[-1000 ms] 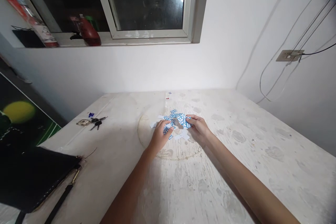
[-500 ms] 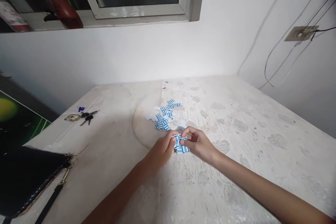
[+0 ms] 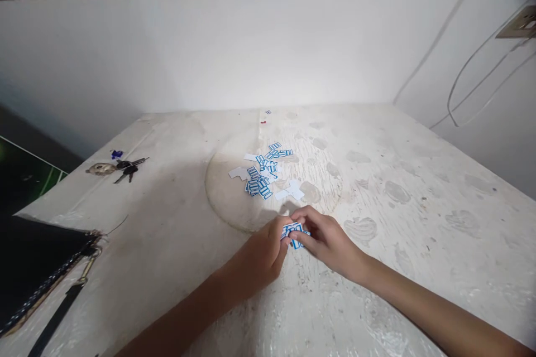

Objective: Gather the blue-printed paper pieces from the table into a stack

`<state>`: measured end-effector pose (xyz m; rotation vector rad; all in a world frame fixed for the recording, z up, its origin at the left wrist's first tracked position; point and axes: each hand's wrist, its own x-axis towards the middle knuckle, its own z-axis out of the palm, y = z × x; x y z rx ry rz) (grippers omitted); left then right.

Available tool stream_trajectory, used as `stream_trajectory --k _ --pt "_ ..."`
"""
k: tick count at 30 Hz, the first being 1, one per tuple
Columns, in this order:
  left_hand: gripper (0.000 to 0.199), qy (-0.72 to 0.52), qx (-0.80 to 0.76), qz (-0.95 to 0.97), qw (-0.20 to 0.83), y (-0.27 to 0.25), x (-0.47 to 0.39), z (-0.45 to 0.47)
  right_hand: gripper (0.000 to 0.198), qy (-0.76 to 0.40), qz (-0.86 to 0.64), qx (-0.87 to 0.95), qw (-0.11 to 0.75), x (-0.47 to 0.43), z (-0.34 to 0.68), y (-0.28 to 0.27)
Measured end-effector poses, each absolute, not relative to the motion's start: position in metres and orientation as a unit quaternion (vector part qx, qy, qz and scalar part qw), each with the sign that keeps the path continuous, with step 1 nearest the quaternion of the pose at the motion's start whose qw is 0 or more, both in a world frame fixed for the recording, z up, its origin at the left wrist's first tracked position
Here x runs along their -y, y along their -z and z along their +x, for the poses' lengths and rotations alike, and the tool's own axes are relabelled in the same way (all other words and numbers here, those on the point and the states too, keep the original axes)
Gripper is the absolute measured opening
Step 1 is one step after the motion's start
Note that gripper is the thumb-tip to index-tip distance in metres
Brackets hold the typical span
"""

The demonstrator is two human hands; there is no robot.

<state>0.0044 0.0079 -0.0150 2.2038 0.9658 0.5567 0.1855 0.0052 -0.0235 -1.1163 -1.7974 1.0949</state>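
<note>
Between my two hands is a small bunch of white paper pieces with blue outlines, held just above the table. My left hand is closed on its left side, thumb on top. My right hand pinches the right side with thumb and fingers. How many pieces are in the bunch, I cannot tell. Beyond my hands a loose pile of similar blue-outlined paper pieces lies on the table, several overlapping. Plain white paper pieces lie beside the pile, to its right and left.
The table has a round ring mark around the pile. Keys with a keyring tag lie at the left, near a small blue object. A black zipped pouch with a strap lies at the left edge. The white wall rises behind.
The view has tilted down, so less of the window shows. Both hands still hold the paper bunch, with fingers shifted slightly on it. The pile on the table looks unchanged.
</note>
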Motion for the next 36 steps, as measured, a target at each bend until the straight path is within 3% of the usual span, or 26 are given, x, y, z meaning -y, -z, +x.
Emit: stream_trajectory --k 5,11,15,21,25,32,36 --pt "0.022 -0.167 -0.359 0.877 0.273 0.013 -0.005 0.004 0.027 -0.371 -0.433 0.766 0.296 -0.001 0.196 0.02" --pt "0.026 -0.166 -0.342 0.879 0.287 0.015 -0.006 0.005 0.037 -0.373 -0.401 0.798 0.25 -0.002 0.201 0.015" --pt "0.032 -0.162 -0.376 0.841 0.354 0.014 -0.005 0.002 0.031 -0.378 -0.405 0.797 0.243 -0.001 0.201 0.014" --pt "0.027 -0.137 -0.416 0.792 0.425 -0.001 -0.008 -0.003 0.025 -0.374 -0.421 0.796 0.221 0.001 0.202 0.015" --pt "0.023 -0.116 -0.408 0.785 0.451 -0.006 -0.009 -0.006 0.003 -0.335 -0.408 0.82 0.221 -0.001 0.203 0.012" --pt "0.019 -0.115 -0.41 0.796 0.43 0.003 -0.011 -0.006 0.027 -0.305 -0.35 0.861 0.209 -0.001 0.205 -0.005" --pt "0.012 -0.125 -0.407 0.802 0.418 0.003 -0.011 -0.006 0.031 -0.246 -0.36 0.88 0.187 0.003 0.203 -0.008"
